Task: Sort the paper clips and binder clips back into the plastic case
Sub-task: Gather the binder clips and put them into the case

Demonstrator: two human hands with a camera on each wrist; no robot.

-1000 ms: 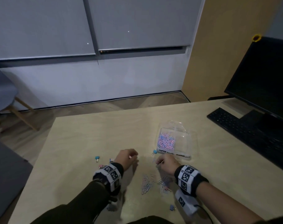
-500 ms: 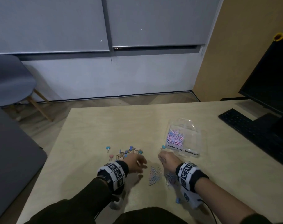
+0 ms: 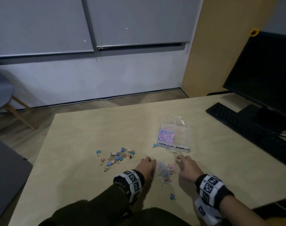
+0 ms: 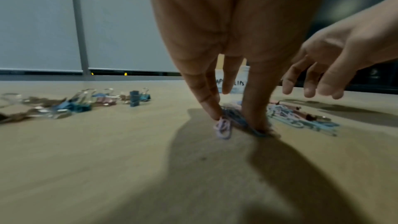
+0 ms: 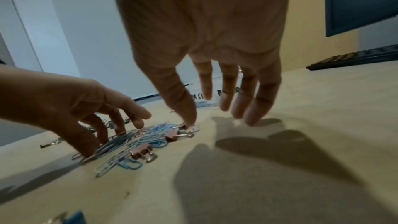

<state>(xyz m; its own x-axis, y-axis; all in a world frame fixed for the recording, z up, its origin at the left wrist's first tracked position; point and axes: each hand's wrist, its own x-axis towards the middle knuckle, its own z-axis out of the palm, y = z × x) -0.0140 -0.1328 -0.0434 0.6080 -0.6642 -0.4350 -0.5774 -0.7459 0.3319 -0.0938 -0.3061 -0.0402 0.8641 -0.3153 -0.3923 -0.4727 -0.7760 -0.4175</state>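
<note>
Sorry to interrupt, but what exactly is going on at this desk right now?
A person is sorting loose clips into a clear plastic case. The left hand pinches paper clips at the edge of a mixed pile on the table. The right hand hovers open just beyond the pile, its thumb near a pink binder clip. The case's paper clip compartment is partly filled; a separate heap of binder clips lies further left.

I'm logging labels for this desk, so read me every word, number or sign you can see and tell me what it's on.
"PAPER CLIPS": handwritten strip on the front of the plastic case, left compartment.
Second strip, right compartment: too blurred to read.
Wristbands: black-and-white square marker patterns, no words.
Keyboard keys: too small to read.
Monitor: dark, no text.
</note>
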